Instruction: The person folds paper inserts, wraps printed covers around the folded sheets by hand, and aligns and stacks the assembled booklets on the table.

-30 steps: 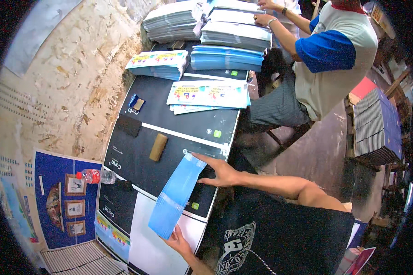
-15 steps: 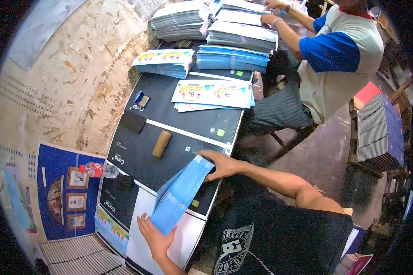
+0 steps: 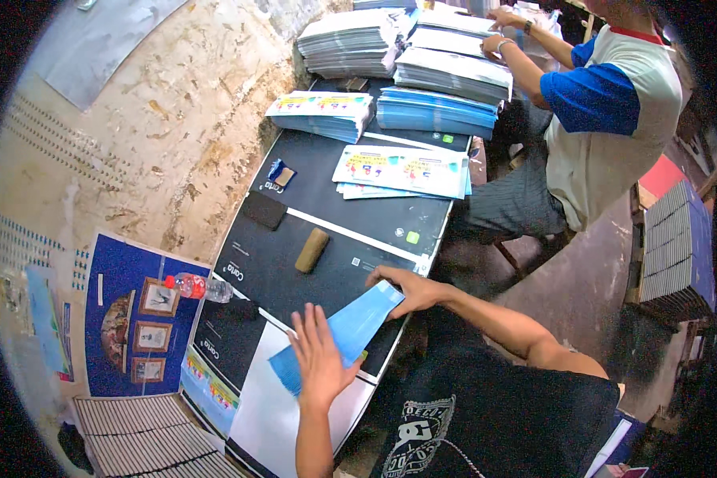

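Observation:
A stack of blue paper sheets [image 3: 364,319] stands slanted on the black tabletop, its layered edges toward me. My right hand [image 3: 413,291] grips its far right end, fingers behind and thumb in front. My left hand [image 3: 320,357] lies against the lower left part with its fingers stretched out, hiding some of the sheets. Under the near end is a white sheet [image 3: 264,406]. Beyond the stack are a brown oblong block [image 3: 311,250] and a dark flat pad [image 3: 264,210]. Farther off, colourful printed sheets [image 3: 400,169] lie in a low pile.
Tall paper stacks [image 3: 452,73] fill the far end, where a co-worker [image 3: 605,119] has both hands on them. A plastic bottle [image 3: 199,287] with a red cap is at the left edge, beside a blue board with framed pictures [image 3: 150,336]. More bundled stacks [image 3: 671,247] stand at right.
My left hand has moved from the stack's lower end up onto its side, fingers straightened. The stack tilts flatter. My right hand keeps hold of the far end. The view has shifted slightly.

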`<state>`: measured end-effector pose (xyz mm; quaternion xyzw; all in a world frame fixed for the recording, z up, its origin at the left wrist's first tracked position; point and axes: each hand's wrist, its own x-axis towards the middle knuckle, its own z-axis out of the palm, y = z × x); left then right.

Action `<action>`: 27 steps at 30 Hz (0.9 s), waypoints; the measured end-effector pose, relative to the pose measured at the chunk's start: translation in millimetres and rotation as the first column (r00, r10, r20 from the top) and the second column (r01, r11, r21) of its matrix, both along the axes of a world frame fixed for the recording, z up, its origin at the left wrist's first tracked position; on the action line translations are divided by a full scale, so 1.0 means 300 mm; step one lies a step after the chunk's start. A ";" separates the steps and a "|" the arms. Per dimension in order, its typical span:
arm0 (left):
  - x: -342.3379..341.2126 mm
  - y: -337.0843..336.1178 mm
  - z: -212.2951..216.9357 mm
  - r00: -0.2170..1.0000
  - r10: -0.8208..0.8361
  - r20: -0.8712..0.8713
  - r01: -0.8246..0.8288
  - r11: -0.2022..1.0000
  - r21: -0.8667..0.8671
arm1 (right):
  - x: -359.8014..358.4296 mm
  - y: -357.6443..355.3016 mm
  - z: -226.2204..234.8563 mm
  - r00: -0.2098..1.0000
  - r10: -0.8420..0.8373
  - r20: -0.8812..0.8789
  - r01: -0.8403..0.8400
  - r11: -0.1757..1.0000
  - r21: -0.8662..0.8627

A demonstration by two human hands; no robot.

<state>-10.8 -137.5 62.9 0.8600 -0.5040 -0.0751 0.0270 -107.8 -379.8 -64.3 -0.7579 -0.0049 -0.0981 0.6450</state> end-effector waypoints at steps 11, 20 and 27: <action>0.047 0.168 -0.112 0.971 0.238 -0.028 -0.239 0.961 -0.142 | -0.009 0.024 0.009 1.000 -0.002 -0.029 0.003 1.000 0.007; 0.029 0.137 -0.177 0.964 0.259 0.061 -0.250 0.960 -0.128 | -0.013 -0.086 0.105 0.994 0.086 -0.060 -0.102 0.927 -0.361; 0.033 0.148 -0.194 0.964 0.252 0.082 -0.237 0.959 -0.154 | 0.034 0.005 0.517 0.981 0.158 0.110 -0.019 0.647 -0.762</action>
